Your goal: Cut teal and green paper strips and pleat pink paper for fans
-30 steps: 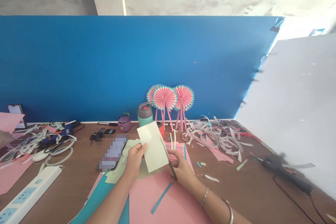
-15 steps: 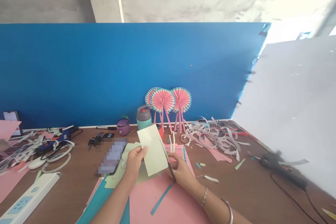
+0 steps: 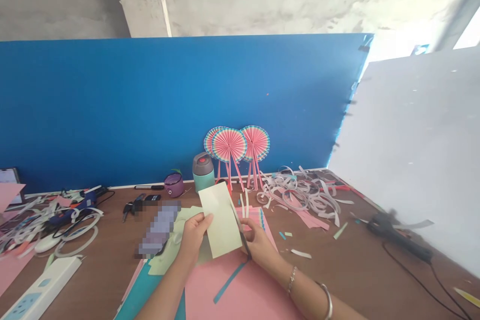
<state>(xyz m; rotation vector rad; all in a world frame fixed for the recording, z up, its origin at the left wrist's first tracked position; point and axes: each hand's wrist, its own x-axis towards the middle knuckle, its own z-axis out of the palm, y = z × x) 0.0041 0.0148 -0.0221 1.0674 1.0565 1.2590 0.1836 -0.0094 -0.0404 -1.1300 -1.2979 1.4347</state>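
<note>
A pale green paper sheet (image 3: 221,220) stands upright above the table, pinched at its left edge by my left hand (image 3: 193,235). To its right, my right hand (image 3: 260,245) is closed on dark scissors (image 3: 243,240), whose blades run along the sheet's right edge. A thin strip seems to hang off that edge. Under both hands lie a large pink sheet (image 3: 243,295) with a teal strip (image 3: 228,282) on it, and a teal sheet (image 3: 146,290) at the left.
Three pink paper fans (image 3: 234,147) lean on the blue board (image 3: 150,110) beside a teal flask (image 3: 203,172) and a purple pot (image 3: 174,185). White paper curls (image 3: 300,192) lie right, a glue gun (image 3: 397,237) far right, a power strip (image 3: 41,290) and cables left.
The view has shifted slightly; both hands stay together on the green sheet, which sits a little lower and more to the right in the picture.
</note>
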